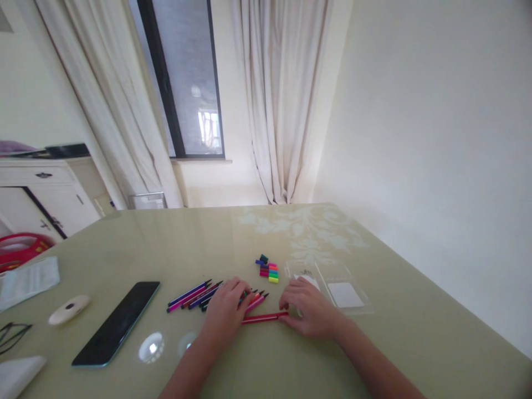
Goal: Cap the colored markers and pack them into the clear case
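A red felt-tip pen (262, 318) lies almost level between my two hands, low over the table. My left hand (226, 310) is closed at its left end, and the fingers partly hide that end. With thumb and fingertips, my right hand (307, 307) pinches the pen's right end. Beneath and beside my left hand lie several uncapped felt-tip pens (193, 295), dark tips pointing away to the right; some are covered by the hand. Beyond the hands, several coloured pen caps (269, 271) are gathered in a small cluster. A clear plastic case (344, 293) sits behind my right hand.
On the left are a black-screened phone (118, 324), a white oval object (69, 310), a face mask (31, 281) and dark-framed glasses (12, 335). The table's (415, 343) right edge runs along the wall. Curtains and a window stand behind it.
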Motion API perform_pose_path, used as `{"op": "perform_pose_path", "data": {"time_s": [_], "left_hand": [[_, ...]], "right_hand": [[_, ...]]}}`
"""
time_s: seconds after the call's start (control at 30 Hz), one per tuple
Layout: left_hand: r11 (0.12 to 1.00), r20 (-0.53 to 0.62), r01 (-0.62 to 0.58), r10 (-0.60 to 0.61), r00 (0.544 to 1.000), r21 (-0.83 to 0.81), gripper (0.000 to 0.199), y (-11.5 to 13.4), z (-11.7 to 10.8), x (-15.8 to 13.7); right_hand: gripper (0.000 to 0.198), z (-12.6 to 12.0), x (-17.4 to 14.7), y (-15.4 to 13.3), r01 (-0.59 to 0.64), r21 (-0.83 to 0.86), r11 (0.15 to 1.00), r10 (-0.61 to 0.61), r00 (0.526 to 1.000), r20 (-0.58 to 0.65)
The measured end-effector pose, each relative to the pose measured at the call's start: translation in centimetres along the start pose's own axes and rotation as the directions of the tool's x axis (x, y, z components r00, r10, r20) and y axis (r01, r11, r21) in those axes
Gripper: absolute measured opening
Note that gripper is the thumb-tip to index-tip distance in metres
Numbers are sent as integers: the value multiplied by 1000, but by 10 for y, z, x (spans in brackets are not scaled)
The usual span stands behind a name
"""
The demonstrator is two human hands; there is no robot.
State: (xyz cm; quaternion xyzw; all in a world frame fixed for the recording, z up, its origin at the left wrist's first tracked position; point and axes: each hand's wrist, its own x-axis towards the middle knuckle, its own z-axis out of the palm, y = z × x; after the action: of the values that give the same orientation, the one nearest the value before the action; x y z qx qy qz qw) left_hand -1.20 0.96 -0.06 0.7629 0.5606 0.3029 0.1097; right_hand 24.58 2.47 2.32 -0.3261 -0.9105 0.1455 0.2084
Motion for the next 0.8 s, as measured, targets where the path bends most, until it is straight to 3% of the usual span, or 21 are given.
{"op": "perform_pose_path", "data": {"time_s": [0.1, 0.23, 0.37, 0.5, 0.7, 0.8], "left_hand": [[1000, 55, -3, 2, 998, 19, 19, 1, 1, 1], [999, 88, -37, 37, 995, -2, 22, 7, 1, 1], [998, 141, -62, 63, 988, -14, 26, 8, 2, -1], [994, 183, -103, 108, 977, -37, 27, 8, 4, -3], [994, 113, -90, 97, 989, -58, 25, 10, 3, -1], [992, 47, -6, 12, 999, -123, 27, 9, 1, 2]], "right_hand": [[15, 6, 9, 7, -57, -71, 996, 48, 991, -125], [26, 10, 41, 24, -263, -207, 942, 215, 950, -228], [25, 9, 79, 39, -397, -353, 847, 374, 918, -136], [25, 12, 100, 45, -423, -376, 825, 417, 903, -101], [17, 11, 89, 37, -444, -351, 824, 423, 895, -140], [20, 13, 62, 27, -419, -175, 891, 369, 892, -261]]}}
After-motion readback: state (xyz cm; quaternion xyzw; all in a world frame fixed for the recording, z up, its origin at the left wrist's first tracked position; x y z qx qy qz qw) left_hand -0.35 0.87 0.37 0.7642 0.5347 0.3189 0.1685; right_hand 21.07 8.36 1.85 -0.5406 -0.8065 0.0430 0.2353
